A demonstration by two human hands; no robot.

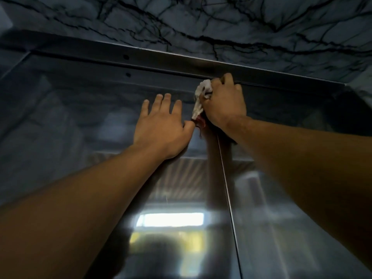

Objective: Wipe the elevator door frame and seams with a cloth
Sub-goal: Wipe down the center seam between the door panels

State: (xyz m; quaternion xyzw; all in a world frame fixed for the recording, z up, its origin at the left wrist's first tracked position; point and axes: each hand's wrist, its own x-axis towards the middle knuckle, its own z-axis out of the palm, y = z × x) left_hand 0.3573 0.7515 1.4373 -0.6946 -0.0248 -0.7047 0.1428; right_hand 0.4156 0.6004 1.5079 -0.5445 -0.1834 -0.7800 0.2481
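I look up at shut steel elevator doors (281, 198). The centre seam (227, 190) runs down between the two panels. Across the top lies the dark metal door frame (161, 59). My right hand (223, 103) is shut on a crumpled white cloth (202, 93) with a reddish edge, pressed against the top of the doors just under the frame, where the seam meets it. My left hand (163, 123) lies flat on the left door panel, fingers spread, holding nothing. Its thumb is close to the hanging end of the cloth.
Grey marble with dark veins (221, 23) covers the wall above the frame. The polished doors reflect a bright window and a yellow shape low down. Two small round holes (126, 57) sit in the frame at the left.
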